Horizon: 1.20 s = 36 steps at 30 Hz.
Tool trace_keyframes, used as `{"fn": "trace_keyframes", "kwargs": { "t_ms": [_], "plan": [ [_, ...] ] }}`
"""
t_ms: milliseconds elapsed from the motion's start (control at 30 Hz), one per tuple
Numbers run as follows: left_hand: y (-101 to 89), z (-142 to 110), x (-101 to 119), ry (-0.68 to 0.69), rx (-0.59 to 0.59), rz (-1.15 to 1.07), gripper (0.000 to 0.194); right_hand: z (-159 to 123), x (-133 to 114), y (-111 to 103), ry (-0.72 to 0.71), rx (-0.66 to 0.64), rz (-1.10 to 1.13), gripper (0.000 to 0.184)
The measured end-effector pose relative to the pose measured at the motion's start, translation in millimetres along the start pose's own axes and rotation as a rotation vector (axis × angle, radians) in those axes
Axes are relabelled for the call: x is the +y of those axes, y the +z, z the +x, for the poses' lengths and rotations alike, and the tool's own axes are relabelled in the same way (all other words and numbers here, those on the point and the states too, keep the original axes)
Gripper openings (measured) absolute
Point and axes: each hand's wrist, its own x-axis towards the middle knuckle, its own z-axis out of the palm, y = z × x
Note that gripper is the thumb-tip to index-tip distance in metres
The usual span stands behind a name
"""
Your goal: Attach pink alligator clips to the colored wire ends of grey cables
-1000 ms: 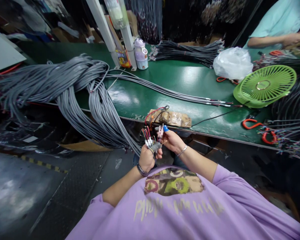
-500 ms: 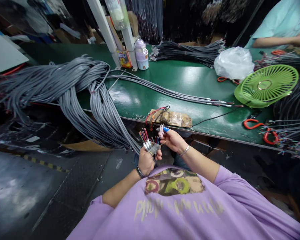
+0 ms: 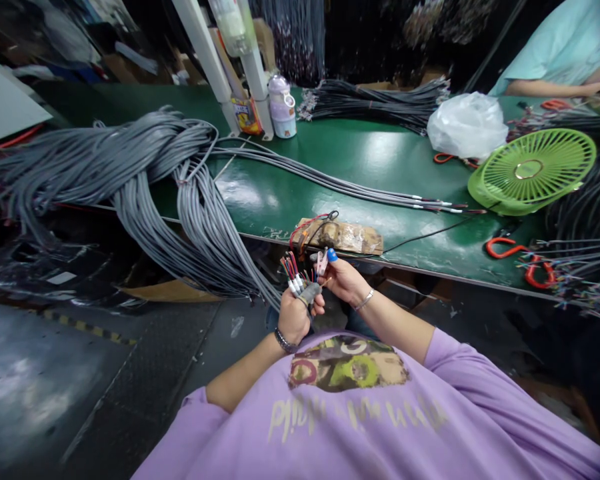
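Note:
My left hand (image 3: 294, 321) is closed around several grey cable ends, with white sleeves (image 3: 296, 285) and coloured wires (image 3: 291, 265) sticking up out of the grip. Grey wrapping covers its thumb (image 3: 310, 291). Close beside it, my right hand (image 3: 349, 283) pinches a small pale pink clip-like tool (image 3: 322, 263) at the wire tips; a blue cover (image 3: 332, 255) is on one of its digits. Whether the tool touches a wire is too small to tell. From the left hand the grey cables (image 3: 230, 240) run up to a large looped bundle on the table.
A wooden block (image 3: 365, 239) with wires lies at the edge of the green table (image 3: 260, 193). Further off are a green fan (image 3: 527, 170), a plastic bag (image 3: 467, 125), a bottle (image 3: 282, 110), and orange-handled scissors (image 3: 540, 272). A co-worker's arm (image 3: 550, 88) is at top right.
My right hand has turned slightly, so the blue cover now points more upward and the pink tool has tilted. The left hand still holds the cables, shifted very slightly.

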Motion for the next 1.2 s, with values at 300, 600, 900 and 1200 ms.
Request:
{"fn": "trace_keyframes", "kwargs": {
  "t_ms": [300,600,900,1200],
  "plan": [
    [0.2,0.9,-1.6,0.010,-0.010,0.004,0.029,1.1,5.6,-2.7,-0.006,-0.021,0.021,0.041],
    [-9.4,-6.7,-2.3,-0.015,-0.008,-0.029,0.029,-9.5,-7.1,4.3,0.055,-0.040,-0.005,0.034],
    [-7.6,-2.9,3.9,-0.054,-0.115,-0.067,0.029,-10.1,-8.2,3.3,0.036,-0.037,-0.046,0.033],
    [1.0,5.2,0.6,-0.108,-0.102,-0.056,0.032,-1.5,-0.2,3.0,0.015,0.027,0.032,0.030]
  ]
}}
